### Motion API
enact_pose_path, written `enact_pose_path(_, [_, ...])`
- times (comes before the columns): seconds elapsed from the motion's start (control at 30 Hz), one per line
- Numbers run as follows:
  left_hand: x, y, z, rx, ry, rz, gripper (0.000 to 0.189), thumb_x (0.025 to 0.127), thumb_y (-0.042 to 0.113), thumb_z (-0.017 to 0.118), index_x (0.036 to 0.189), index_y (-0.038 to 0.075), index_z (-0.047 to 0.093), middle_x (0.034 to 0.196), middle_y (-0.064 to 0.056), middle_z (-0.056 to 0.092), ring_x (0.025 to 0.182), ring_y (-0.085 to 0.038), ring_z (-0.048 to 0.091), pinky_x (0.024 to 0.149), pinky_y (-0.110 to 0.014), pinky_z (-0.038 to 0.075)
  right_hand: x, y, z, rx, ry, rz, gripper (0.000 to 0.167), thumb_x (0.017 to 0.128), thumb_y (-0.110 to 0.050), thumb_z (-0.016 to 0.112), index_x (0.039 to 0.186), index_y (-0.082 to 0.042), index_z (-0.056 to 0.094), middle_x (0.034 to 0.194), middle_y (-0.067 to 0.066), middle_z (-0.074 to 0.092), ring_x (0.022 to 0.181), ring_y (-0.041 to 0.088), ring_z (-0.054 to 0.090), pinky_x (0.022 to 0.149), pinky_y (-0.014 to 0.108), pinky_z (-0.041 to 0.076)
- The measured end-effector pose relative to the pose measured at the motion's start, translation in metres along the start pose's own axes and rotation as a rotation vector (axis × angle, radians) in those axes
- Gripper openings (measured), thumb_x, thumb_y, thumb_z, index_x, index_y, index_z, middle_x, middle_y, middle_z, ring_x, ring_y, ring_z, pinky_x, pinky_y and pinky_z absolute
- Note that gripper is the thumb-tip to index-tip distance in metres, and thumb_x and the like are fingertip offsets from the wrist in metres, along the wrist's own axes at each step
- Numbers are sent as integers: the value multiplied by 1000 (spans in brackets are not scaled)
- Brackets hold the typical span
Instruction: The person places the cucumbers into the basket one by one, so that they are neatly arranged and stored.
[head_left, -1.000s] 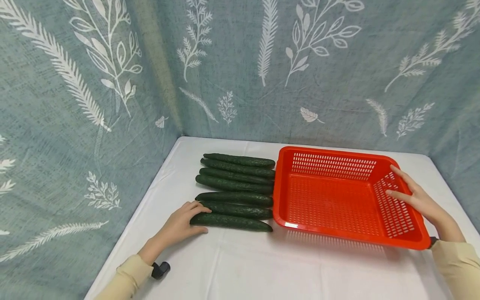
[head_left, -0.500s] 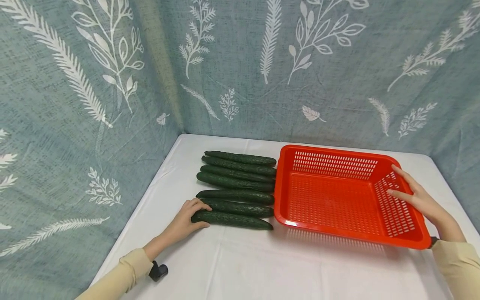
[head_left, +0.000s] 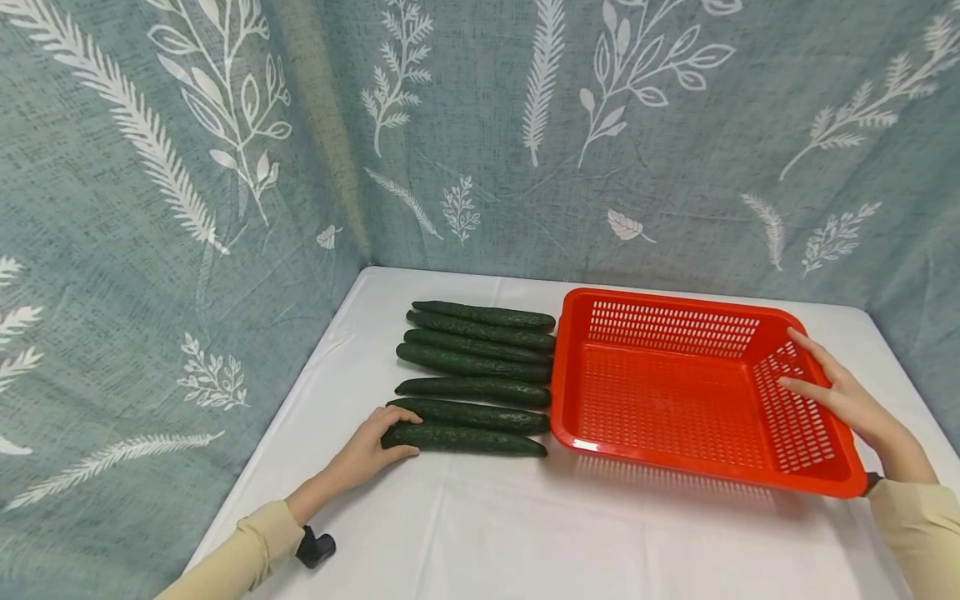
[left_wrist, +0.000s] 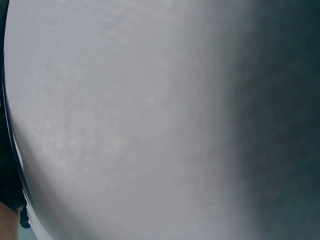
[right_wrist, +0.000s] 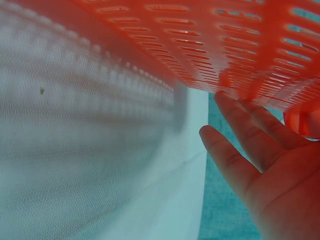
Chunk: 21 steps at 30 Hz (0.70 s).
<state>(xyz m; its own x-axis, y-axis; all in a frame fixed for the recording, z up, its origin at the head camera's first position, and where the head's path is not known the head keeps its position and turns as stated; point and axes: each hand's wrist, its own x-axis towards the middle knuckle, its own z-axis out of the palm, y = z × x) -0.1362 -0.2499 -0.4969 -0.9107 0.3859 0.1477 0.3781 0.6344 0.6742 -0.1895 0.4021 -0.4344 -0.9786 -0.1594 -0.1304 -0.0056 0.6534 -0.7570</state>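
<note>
Several dark green cucumbers lie side by side on the white tablecloth in the head view. My left hand [head_left: 367, 446] holds the left end of the nearest cucumber [head_left: 472, 440], thumb on its near side and fingers over its top. Another cucumber [head_left: 480, 416] lies just behind it. To the right is a red slotted plastic basket [head_left: 675, 471] with nothing inside. My right hand [head_left: 855, 404] grips its right rim, with thumb and a finger over the inside. In the right wrist view, other fingers [right_wrist: 240, 165] extend along the basket's outside wall [right_wrist: 200, 40].
The cucumbers' right ends come close to the basket's left rim. A patterned blue-green curtain [head_left: 480, 125] hangs behind and left of the white table [head_left: 480, 533]. The left wrist view shows mostly blurred white cloth [left_wrist: 125, 120], with a dark area at right.
My left thumb has moved slightly in against the nearest cucumber, so the hand closes around its end. The right hand and basket stay put; the head view has shifted a little.
</note>
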Motion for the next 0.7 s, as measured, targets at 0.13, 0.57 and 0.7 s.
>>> enact_pose_path(0.13, [0, -1, -1, -33, -8, -8, 39, 78, 22, 74, 114, 17, 59, 116, 2, 57, 113, -20, 51, 97, -43, 42, 0, 1, 0, 5, 3, -2, 77, 95, -30, 50, 148, -36, -5, 138, 32, 19, 83, -15, 41, 63, 25, 53])
enact_pose_path(0.57, [-1, 1, -17, -65, 61, 33, 38, 78, 20, 73, 113, 15, 60, 113, 0, 61, 113, -23, 53, 95, -40, 43, 1, 1, 0, 27, 0, -6, 76, 95, -28, 49, 148, -37, -5, 137, 32, 20, 82, -12, 45, 63, 27, 54])
enact_pose_path(0.7, [2, 4, -23, -63, 82, 33, 38, 76, 17, 76, 111, 14, 62, 111, -1, 62, 112, -21, 54, 95, -29, 42, 0, 1, 0, 34, 0, -2, 76, 95, -28, 49, 148, -37, -4, 137, 32, 19, 82, -12, 46, 63, 27, 55])
